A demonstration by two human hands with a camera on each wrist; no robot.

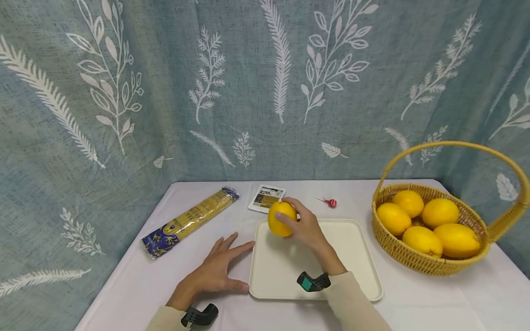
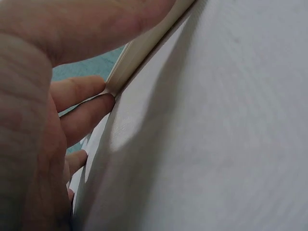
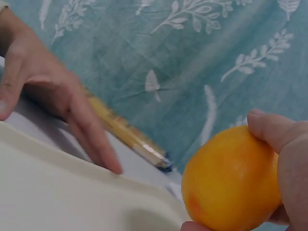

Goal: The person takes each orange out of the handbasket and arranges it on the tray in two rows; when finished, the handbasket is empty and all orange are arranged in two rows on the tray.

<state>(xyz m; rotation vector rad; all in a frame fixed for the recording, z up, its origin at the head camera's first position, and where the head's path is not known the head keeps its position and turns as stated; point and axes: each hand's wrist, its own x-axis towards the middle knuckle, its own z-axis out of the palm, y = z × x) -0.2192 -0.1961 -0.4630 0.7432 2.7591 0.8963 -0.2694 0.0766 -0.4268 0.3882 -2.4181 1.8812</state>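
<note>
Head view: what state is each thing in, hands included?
Tray: lying flat
Yellow fruit: raised off the tray
Right hand: gripping the yellow fruit
Left hand: fingers spread, at the tray's left edge
Basket: upright, handle up, five yellow fruits showing inside
Long packet: lying flat
White packet: lying flat
Lollipop: lying on its side
Wristbands: worn, one per wrist
Curtain: hanging

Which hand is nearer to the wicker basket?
The right hand: it holds a lemon above the tray, left of the wicker basket. The left hand is farther off, touching the tray's left edge.
</note>
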